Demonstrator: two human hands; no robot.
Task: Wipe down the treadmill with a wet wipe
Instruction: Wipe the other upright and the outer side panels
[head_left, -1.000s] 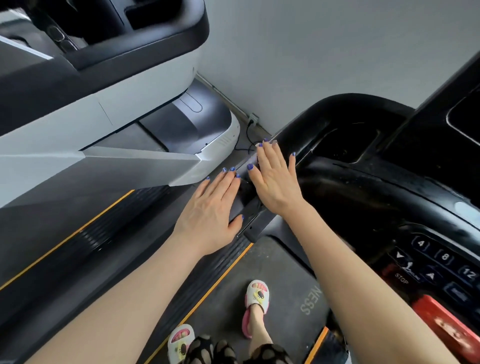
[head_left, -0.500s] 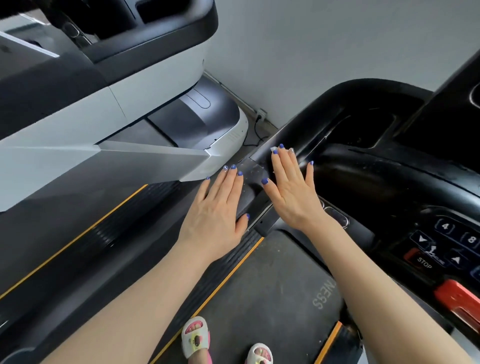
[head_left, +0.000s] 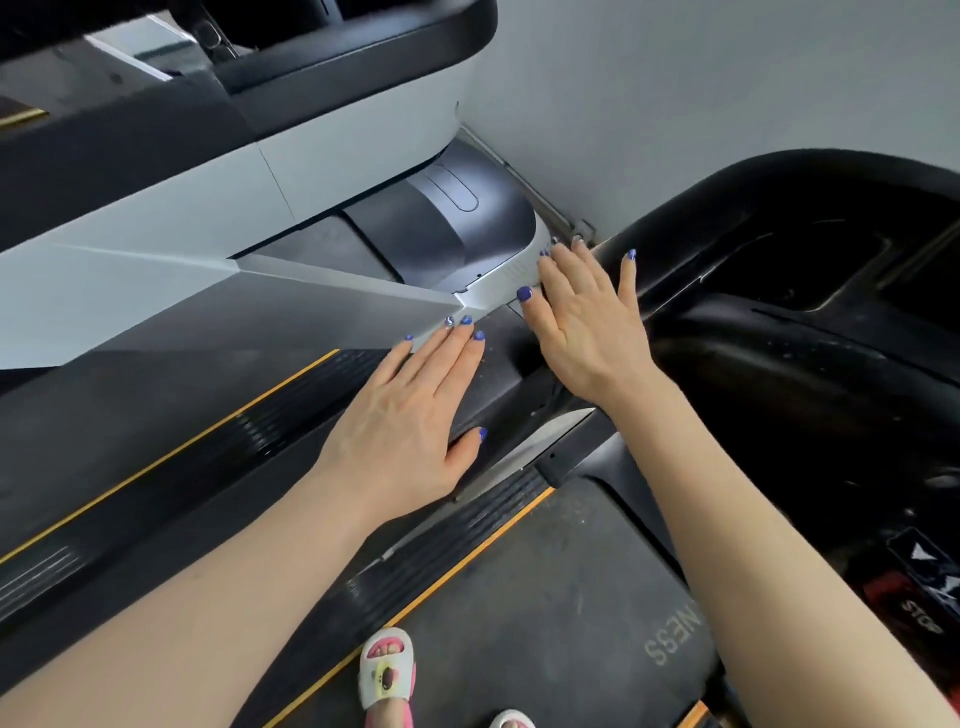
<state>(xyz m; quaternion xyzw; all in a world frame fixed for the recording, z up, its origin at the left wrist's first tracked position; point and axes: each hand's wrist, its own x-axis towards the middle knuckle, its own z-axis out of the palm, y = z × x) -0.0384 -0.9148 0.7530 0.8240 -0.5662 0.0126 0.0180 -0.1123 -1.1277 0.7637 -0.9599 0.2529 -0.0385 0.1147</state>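
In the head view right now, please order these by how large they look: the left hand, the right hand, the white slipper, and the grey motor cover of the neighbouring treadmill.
1. Grey motor cover
2. Left hand and right hand: they look alike, so no ranking between them; both lie flat.
3. White slipper: smallest as seen.

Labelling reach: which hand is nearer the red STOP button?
Right. The right hand lies flat on the black handrail, up-left of the STOP button; the left hand rests farther left.
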